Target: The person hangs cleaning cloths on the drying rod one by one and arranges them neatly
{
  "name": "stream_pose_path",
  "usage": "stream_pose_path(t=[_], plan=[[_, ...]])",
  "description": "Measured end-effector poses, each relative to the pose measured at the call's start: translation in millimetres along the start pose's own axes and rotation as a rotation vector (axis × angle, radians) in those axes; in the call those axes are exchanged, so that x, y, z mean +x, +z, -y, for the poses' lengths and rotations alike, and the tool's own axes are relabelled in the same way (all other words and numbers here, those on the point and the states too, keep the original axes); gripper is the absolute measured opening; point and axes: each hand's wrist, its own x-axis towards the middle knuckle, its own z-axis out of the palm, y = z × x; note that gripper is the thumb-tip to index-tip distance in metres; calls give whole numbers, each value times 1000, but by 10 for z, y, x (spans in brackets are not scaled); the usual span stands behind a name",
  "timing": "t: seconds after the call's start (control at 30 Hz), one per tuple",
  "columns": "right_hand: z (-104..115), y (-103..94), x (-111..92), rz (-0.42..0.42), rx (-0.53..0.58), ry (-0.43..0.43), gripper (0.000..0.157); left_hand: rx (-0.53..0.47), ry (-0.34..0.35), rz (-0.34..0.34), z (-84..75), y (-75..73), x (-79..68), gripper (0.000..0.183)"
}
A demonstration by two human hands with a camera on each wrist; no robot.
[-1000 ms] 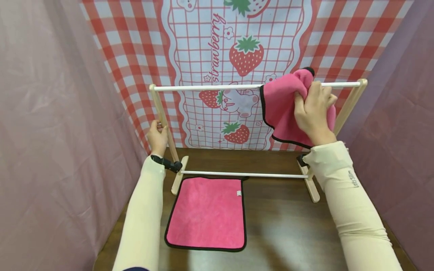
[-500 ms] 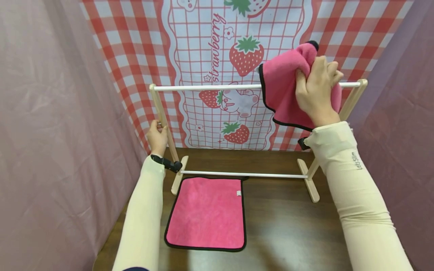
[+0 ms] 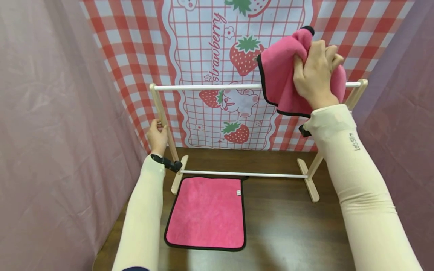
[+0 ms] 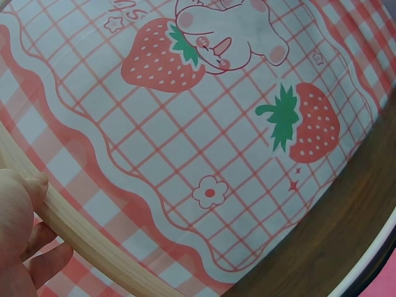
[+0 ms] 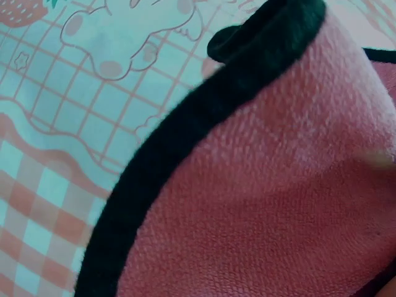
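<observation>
Right hand [image 3: 316, 77]: fingers are clamping the pink cloth [image 3: 277, 71] under them, hiding part of the rack [image 3: 210, 87]; both are riding higher than before. Left hand [image 3: 158, 137]: fingers are gripping the rack's post [image 3: 158, 103].

The head view looks forward and down; both wrist views share its backdrop [image 3: 230, 71], the right close to pink cloth [image 5: 260, 192].

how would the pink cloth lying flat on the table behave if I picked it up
The flat cloth would probably flop, as the similar held cloth bunches and drapes in the right hand. It looks thin, so likely light.
</observation>
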Motion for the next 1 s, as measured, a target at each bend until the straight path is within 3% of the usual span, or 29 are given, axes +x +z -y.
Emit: stream_pose_path(t=[0.4, 0.83, 1.0], plan=[[-183, 125, 183, 101, -100, -36, 45, 8, 6, -2, -11, -3, -4, 24], [-309, 309, 133, 433, -206, 88, 57, 17, 0, -7, -11, -8, 3, 24], [-327, 322, 87, 524, -208, 120, 53, 17, -2, -6, -14, -12, 5, 23]])
